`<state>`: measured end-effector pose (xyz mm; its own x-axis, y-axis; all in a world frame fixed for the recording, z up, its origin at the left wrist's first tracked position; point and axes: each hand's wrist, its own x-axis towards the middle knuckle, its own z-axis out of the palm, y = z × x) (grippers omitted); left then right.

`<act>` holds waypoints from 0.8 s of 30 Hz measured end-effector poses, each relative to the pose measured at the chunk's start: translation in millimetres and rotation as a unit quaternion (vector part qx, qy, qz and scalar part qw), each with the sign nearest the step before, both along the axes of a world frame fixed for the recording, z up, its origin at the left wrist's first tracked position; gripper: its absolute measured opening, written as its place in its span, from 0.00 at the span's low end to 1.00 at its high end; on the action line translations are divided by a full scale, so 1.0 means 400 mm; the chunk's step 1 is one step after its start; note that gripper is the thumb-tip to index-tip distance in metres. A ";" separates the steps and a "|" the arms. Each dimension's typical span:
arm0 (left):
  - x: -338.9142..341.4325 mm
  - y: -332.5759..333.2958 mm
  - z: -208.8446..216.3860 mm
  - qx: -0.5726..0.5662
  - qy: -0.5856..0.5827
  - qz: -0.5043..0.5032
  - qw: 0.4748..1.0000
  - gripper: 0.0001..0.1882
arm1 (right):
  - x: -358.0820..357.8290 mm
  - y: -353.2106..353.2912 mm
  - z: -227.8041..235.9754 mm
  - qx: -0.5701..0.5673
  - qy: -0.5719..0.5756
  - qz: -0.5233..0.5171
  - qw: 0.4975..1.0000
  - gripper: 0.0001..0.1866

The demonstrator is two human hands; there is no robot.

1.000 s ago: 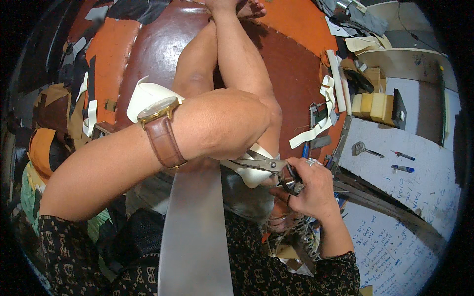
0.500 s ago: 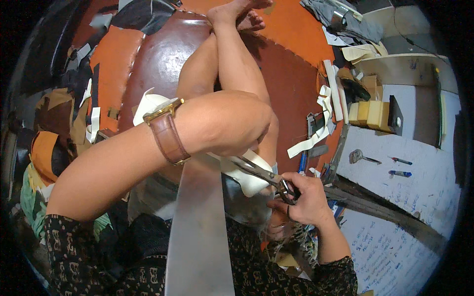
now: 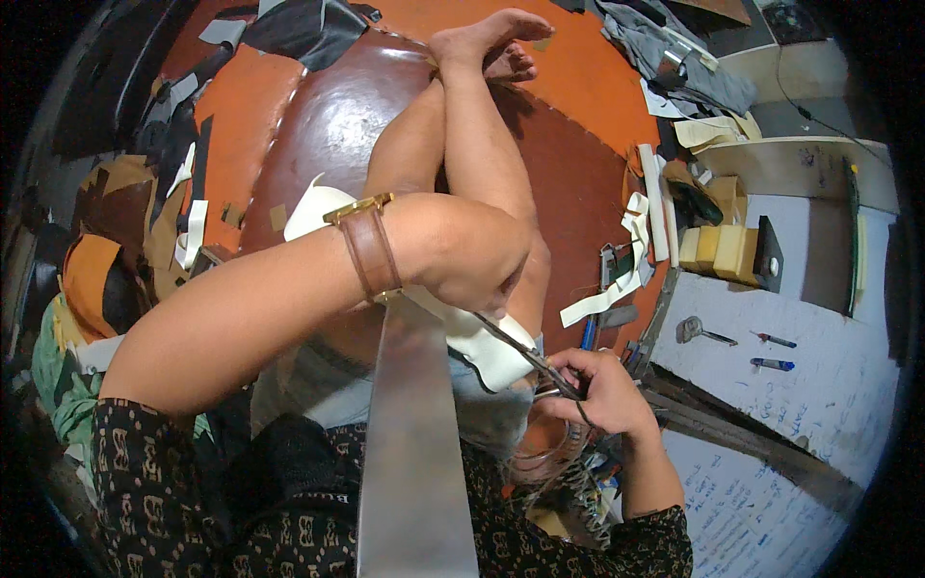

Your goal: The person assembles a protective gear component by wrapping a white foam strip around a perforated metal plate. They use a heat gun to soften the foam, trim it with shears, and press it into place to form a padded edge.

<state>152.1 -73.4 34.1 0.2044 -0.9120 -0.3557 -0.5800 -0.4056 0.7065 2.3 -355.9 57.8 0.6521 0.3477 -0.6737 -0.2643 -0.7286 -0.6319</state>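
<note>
My right hand (image 3: 617, 390) is closed on a pair of dark metal scissors (image 3: 525, 353), with its fingers at the handle loops. The blades point up and left to a white sheet (image 3: 493, 354), which looks like leather, over my lap. My left hand (image 3: 472, 241), in a brown-strapped watch (image 3: 368, 252), is curled over the sheet and grips it. Its fingertips are mostly hidden beneath the hand. More white material (image 3: 316, 207) shows beyond the watch. The scissor tips lie close by the left hand; whether the blades are cutting cannot be made out.
A flat grey strip (image 3: 416, 453) rises through the lower middle of the view. White offcuts (image 3: 617, 289) lie right of my legs. A white work surface (image 3: 723, 332) bears pens and yellow blocks (image 3: 723, 250). Leather scraps (image 3: 111, 207) pile up at the left.
The scissors have turned from a flat view to a nearly edge-on one, and their loops sit lower. The left hand has shifted slightly right in view; both hands keep their hold.
</note>
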 end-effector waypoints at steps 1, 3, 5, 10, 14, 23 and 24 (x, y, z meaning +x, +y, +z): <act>-0.002 0.009 -0.006 -0.009 0.060 0.016 0.998 0.13 | 0.001 -0.005 -0.002 0.012 0.019 -0.010 1.000 0.26; -0.003 0.021 -0.011 -0.015 0.115 0.035 0.993 0.14 | 0.002 -0.011 -0.006 0.015 0.033 -0.014 0.999 0.26; -0.001 0.028 -0.011 -0.012 0.105 0.042 0.994 0.15 | 0.007 -0.011 -0.005 0.015 0.047 -0.014 0.999 0.26; -0.002 0.012 -0.020 0.038 0.109 0.048 0.992 0.12 | 0.007 -0.030 -0.020 0.044 0.059 0.000 0.997 0.30; -0.001 0.016 -0.014 0.022 0.085 0.044 0.995 0.09 | 0.005 -0.029 -0.021 0.052 0.028 0.014 0.998 0.32; 0.003 0.019 -0.008 0.057 0.074 0.056 0.994 0.13 | -0.001 -0.040 -0.017 0.049 0.039 0.025 0.998 0.33; 0.005 0.017 -0.008 0.057 0.078 0.058 0.994 0.13 | 0.003 -0.040 -0.008 0.039 0.045 0.031 0.998 0.33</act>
